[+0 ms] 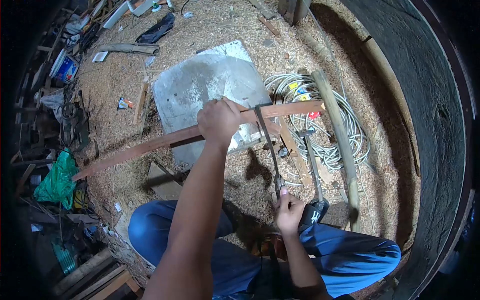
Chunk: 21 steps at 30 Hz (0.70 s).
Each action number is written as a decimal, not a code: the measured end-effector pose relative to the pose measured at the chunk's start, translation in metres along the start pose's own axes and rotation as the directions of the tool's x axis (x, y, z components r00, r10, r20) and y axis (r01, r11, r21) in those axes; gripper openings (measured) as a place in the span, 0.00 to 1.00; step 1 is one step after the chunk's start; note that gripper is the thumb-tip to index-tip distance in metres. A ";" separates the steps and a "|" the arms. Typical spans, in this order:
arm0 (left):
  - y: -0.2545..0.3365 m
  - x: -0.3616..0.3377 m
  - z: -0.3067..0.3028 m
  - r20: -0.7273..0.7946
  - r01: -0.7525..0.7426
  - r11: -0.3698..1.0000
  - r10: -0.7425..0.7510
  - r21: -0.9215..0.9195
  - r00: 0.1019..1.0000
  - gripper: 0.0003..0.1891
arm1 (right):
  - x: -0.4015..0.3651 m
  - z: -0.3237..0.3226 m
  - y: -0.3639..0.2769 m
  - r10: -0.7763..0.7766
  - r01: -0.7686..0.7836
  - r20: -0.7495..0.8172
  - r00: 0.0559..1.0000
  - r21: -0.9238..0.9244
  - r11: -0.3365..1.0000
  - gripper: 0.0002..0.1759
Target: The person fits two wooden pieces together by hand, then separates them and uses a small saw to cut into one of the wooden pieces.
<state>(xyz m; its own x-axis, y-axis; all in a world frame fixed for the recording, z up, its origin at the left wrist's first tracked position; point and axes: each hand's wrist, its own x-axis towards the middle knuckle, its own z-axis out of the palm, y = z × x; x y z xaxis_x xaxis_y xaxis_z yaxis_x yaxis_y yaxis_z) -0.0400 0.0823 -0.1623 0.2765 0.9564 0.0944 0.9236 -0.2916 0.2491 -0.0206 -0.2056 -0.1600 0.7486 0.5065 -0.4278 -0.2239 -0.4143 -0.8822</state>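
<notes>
A long reddish wooden strip [145,148] runs from the lower left up to the right, across a worn grey board [200,75]. My left hand [219,121] is wrapped round the strip near its middle. My right hand [289,211] grips the dark handle of a long, narrow dark tool [269,142], thumb along the handle. The tool's far end lies across the strip, to the right of my left hand. Its exact type cannot be made out. A hammer [313,167] stands to the right of the tool, its head up.
A coiled pale cable [356,132] lies at the right beside a round wooden pole [336,120]. Wood shavings cover the ground. At the left are a green plastic bag [59,181] and piled scraps. A large dark timber [430,100] curves along the right.
</notes>
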 end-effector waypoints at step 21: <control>0.003 0.000 -0.004 0.072 0.030 0.999 -0.033 0.031 0.997 0.22 | 0.019 0.021 -0.008 -0.046 0.047 0.015 0.999 -0.120 0.992 0.29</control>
<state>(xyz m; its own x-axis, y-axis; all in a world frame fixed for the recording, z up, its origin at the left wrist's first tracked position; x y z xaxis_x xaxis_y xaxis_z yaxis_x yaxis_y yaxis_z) -0.0386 0.0813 -0.1577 0.2647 0.9642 0.0164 0.9393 -0.2617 0.2220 -0.0179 -0.1766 -0.1653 0.7485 0.5362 -0.3901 -0.1120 -0.4776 -0.8714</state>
